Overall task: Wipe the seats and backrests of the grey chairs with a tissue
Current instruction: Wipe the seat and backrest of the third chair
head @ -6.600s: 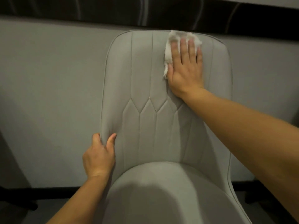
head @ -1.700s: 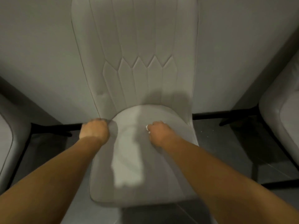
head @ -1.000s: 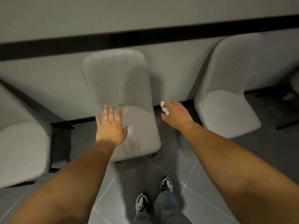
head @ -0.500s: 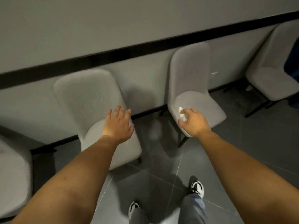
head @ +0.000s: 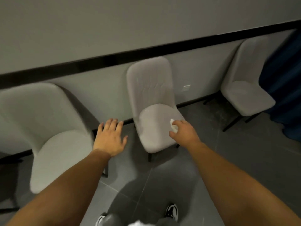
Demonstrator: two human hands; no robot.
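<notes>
Three grey upholstered chairs stand in a row against the wall: one at the left (head: 53, 128), one in the middle (head: 151, 98) and one at the far right (head: 244, 88). My right hand (head: 184, 132) hovers over the front right of the middle chair's seat, closed around a crumpled white tissue (head: 173, 126). My left hand (head: 110, 137) is spread open with the fingers apart, in the air over the gap between the left and middle chairs, holding nothing.
A grey wall with a black horizontal strip (head: 146, 53) runs behind the chairs. A dark blue curtain (head: 283, 82) hangs at the right edge. The floor is grey tile (head: 236, 157); my shoes (head: 171, 211) show at the bottom.
I have stepped back from the wiped chair and turned right. The middle chair now sits in front of me, my right hand with the tissue over its seat; my left hand has left the left chair.
</notes>
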